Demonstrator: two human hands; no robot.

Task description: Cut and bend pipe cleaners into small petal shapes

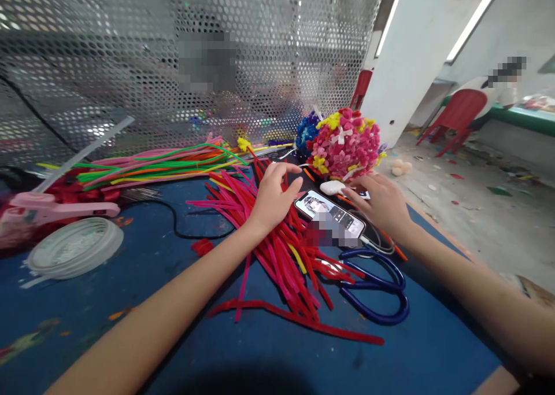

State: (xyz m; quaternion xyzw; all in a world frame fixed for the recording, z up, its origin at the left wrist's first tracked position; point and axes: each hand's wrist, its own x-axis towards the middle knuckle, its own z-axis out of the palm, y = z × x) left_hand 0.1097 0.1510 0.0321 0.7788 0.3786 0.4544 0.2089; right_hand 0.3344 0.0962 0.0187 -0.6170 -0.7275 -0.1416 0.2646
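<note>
My left hand (274, 197) is over the top end of a pile of red and pink pipe cleaners (277, 256). Its thumb and index finger are apart with nothing between them. A lit phone (332, 214) lies just right of it, with a white cable plugged in. My right hand (384, 205) is beside a white earbud case (332, 187), thumb and forefinger apart, some fingertips hidden. Behind it is a round bouquet of pink and yellow pipe-cleaner flowers (347, 146). Blue-handled scissors (375, 314) lie nearer me, blades partly under the pipe cleaners.
At left are a pink glue gun (65, 209) with a clear glue stick (87, 151) and a white roll (76, 247). Green, pink and orange pipe cleaners (165, 166) lie along a perforated metal screen (217, 48). At far right a person sits on a red chair (459, 114).
</note>
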